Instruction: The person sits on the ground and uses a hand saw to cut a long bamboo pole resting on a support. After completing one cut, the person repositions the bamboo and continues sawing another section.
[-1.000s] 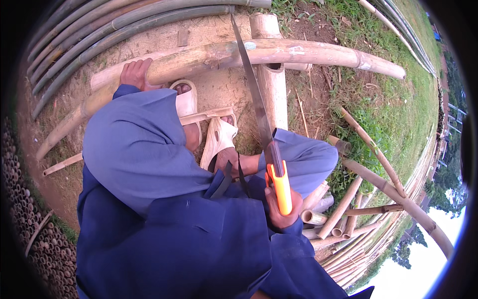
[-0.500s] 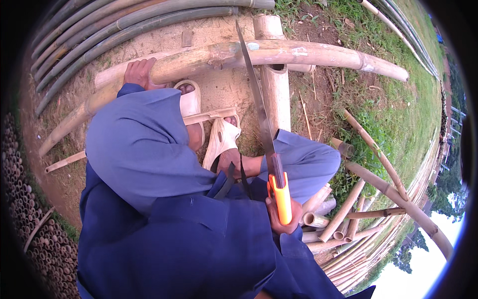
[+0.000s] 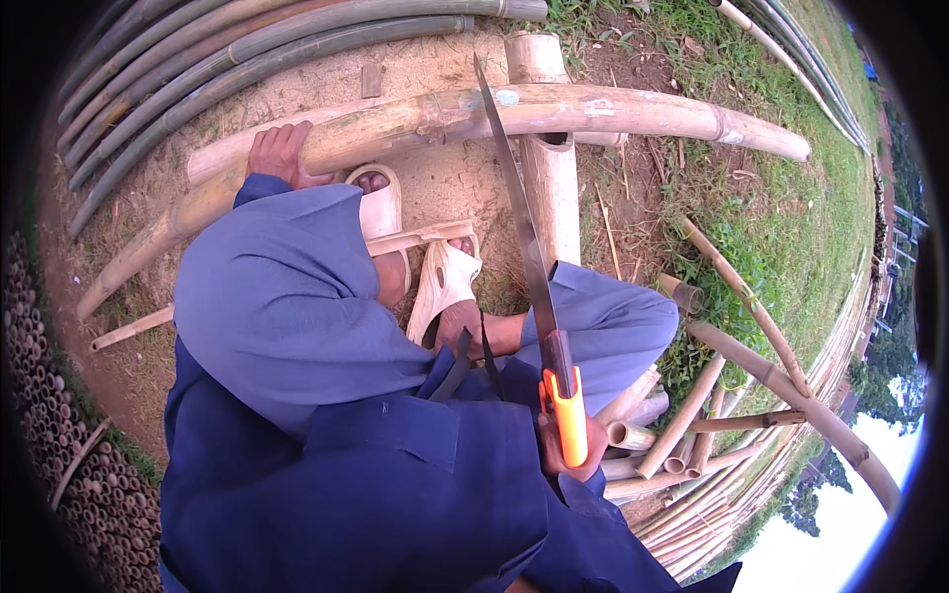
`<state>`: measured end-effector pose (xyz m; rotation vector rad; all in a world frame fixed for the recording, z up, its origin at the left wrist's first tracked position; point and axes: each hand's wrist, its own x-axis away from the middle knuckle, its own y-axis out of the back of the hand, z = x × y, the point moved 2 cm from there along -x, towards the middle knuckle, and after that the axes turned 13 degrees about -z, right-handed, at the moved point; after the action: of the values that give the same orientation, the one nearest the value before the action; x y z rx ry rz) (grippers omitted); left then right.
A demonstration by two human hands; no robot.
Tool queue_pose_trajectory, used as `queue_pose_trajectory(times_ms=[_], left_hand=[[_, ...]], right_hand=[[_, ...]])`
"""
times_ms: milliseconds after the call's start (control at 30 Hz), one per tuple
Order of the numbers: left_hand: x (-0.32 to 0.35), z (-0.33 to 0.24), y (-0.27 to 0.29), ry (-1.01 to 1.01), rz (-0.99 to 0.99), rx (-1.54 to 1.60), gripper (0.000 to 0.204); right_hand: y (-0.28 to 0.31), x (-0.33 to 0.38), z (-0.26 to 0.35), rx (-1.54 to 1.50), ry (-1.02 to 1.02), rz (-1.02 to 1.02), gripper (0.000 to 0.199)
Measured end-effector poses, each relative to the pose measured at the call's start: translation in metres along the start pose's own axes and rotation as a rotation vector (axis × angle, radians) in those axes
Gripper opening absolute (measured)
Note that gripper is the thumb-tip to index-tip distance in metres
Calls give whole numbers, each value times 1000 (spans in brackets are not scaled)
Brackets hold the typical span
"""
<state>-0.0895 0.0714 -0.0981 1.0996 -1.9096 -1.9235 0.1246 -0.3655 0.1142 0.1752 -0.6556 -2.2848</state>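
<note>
Fingers of the left hand (image 3: pixel 280 155) press down on the long tan bamboo pole (image 3: pixel 514 114), which runs left to right. Nearer and to the right, the right hand (image 3: pixel 563 450) grips the orange-handled saw (image 3: pixel 524 247), its blade reaching far across the pole.

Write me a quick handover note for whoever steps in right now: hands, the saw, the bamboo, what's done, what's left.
Left hand: pressing down on the long bamboo pole, steadying it.
Right hand: gripping the orange handle of the handsaw; blade tip lies across the pole.
Pole rests on a short bamboo support; feet in pale sandals just below it.
Done: saw placed. Left: the pole is still in one piece; cut depth can't be seen.
</note>
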Motion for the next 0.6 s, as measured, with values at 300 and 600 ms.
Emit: queue_pose_trajectory(times_ms=[300,600], left_hand=[[-1,-4,5,23,-19,7,90],[0,1,0,-13,-75,40,86]], right_hand=[[-29,-40,-36,-128,-225,-66,17],[-37,-65,-11,-38,-159,-22,17]])
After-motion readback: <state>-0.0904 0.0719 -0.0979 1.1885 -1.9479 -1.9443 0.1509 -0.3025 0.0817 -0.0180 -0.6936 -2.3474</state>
